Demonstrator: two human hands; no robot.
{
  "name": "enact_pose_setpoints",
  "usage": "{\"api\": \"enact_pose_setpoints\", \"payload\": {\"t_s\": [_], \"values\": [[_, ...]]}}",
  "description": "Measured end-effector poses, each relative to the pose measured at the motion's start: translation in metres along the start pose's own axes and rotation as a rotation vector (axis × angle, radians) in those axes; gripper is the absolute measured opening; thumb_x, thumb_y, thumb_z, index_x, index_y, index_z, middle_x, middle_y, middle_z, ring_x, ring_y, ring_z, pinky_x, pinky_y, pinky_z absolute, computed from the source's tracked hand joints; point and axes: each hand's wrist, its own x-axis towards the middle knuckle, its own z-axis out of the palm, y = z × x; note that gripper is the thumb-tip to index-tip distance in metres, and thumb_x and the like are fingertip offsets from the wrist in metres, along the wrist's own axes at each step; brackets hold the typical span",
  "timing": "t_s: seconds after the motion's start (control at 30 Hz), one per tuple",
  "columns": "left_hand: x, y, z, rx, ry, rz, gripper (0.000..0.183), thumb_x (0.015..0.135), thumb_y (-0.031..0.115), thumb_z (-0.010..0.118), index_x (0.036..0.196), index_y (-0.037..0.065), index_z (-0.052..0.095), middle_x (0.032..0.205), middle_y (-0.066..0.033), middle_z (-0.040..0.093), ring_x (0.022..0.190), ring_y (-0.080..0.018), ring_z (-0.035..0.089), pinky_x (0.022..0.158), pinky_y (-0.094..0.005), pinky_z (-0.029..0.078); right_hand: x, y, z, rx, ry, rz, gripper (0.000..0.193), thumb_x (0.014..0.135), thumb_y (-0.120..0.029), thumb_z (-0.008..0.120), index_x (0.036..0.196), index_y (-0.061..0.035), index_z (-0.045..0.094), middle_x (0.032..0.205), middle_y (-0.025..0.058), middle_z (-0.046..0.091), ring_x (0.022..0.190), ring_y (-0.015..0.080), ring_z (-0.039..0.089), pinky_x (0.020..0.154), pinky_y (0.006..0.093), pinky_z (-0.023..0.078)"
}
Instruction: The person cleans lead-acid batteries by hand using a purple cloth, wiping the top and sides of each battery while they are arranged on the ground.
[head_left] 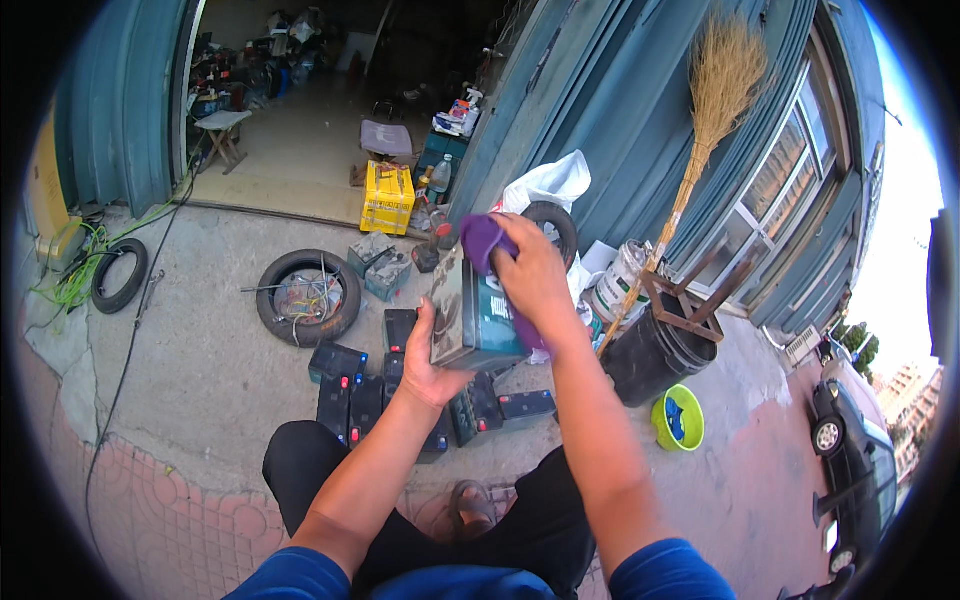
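Observation:
Raised in front of me is a boxy battery (pixel 462 322) with a dusty grey side and a teal face. My left hand (pixel 432 362) grips its lower left corner from below, thumb up along the side. A purple cloth (pixel 482 240) is bunched under my right hand (pixel 532 270), which presses it against the battery's top and right side. Below, on the ground, several dark batteries (pixel 366 402) with red and blue terminal caps stand close together. Two more batteries (pixel 526 404) lie to their right, partly behind my right forearm.
A tire (pixel 345 322) with wires inside lies ahead left, dusty batteries (pixel 387 272) beyond it. A yellow box (pixel 388 197) stands at the doorway. On the right are a black bucket (pixel 652 360), a straw broom (pixel 690 165), a white pail (pixel 615 290) and a lime-green basin (pixel 660 420).

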Motion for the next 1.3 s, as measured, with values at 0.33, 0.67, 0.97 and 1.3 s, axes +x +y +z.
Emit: {"api": "enact_pose_setpoints", "payload": {"t_s": [0.33, 0.67, 0.97, 1.3], "values": [[0.016, 0.032, -0.029, -0.022, 0.142, 0.109, 0.057, 0.11, 0.055, 0.06, 0.146, 0.011, 0.065, 0.14, -0.0106, 0.073, 0.128, -0.0316, 0.069, 0.116, -0.0523, 0.051, -0.119, -0.055, 0.017, -0.122, 0.224, -0.213, 0.055, 0.071, 0.001, 0.074, 0.126, -0.0065, 0.076, 0.124, 0.0194, 0.07, 0.114, 0.0432, 0.065, 0.101, 0.0502, 0.054], [0.022, 0.034, -0.031, 0.093, 0.085, 0.2, 0.053, 0.111, 0.05, 0.061, 0.148, 0.012, 0.063, 0.141, -0.0063, 0.073, 0.13, -0.026, 0.069, 0.115, -0.049, 0.051, 0.04, 0.026, 0.041, -0.102, 0.194, 0.055, 0.034, 0.094, -0.017, 0.071, 0.125, -0.0078, 0.079, 0.119, 0.0196, 0.075, 0.114, 0.0403, 0.071, 0.103, 0.0463, 0.055], [0.023, 0.047, -0.04, 0.161, 0.216, 0.292, 0.063, 0.109, 0.059, 0.061, 0.149, 0.01, 0.061, 0.141, -0.0078, 0.073, 0.124, -0.0259, 0.072, 0.113, -0.0431, 0.053, -0.063, -0.049, 0.051, 0.145, 0.187, -0.104, 0.044, 0.085, 0.002, 0.07, 0.126, -0.0097, 0.078, 0.134, 0.018, 0.068, 0.13, 0.0408, 0.063, 0.115, 0.0479, 0.049], [0.021, 0.061, -0.011, 0.335, -0.028, 0.163, 0.082, 0.104, 0.065, 0.064, 0.165, 0.012, 0.047, 0.16, -0.0082, 0.059, 0.144, -0.0283, 0.058, 0.123, -0.0484, 0.045, -0.058, -0.052, 0.054, 1.116, 0.509, 0.28, 0.041, 0.096, 0.005, 0.065, 0.137, 0.0037, 0.069, 0.146, 0.0111, 0.065, 0.134, 0.0208, 0.062, 0.116, 0.0363, 0.048]]}}
